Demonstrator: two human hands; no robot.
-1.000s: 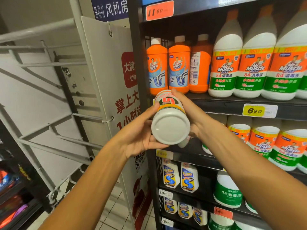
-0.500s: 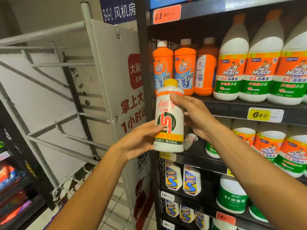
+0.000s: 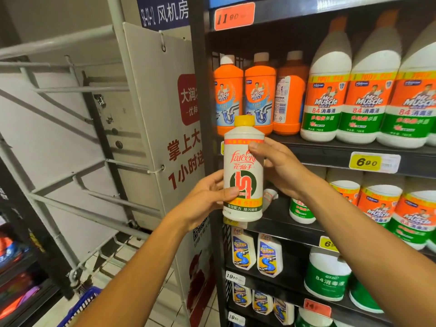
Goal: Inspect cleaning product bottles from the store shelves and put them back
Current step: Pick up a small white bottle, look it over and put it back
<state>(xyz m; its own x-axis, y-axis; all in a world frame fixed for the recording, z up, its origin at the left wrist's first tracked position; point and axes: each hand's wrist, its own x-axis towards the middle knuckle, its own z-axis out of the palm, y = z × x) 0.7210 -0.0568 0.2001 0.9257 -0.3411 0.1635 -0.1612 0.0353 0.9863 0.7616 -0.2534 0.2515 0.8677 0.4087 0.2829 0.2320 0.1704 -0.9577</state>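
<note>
I hold a white drain-cleaner bottle [image 3: 243,175] with a yellow cap upright in front of the shelf's left post, label facing me. My left hand [image 3: 207,197] grips its lower part, thumb across the label. My right hand [image 3: 280,168] grips its upper right side, fingertips on the label's top edge. Behind it stand orange bottles [image 3: 244,97] and white Mr Muscle bottles [image 3: 328,100] on the upper shelf [image 3: 330,152].
More white bottles [image 3: 377,201] fill the shelf below, and small pipe-cleaner bottles [image 3: 257,253] sit lower still. A white sign panel [image 3: 165,119] and a metal rack [image 3: 70,114] stand to the left. A blue basket [image 3: 80,305] shows on the floor.
The bottle has been turned from lying with its base toward me to upright with the label facing me. It now sits a little lower in front of the shelf post.
</note>
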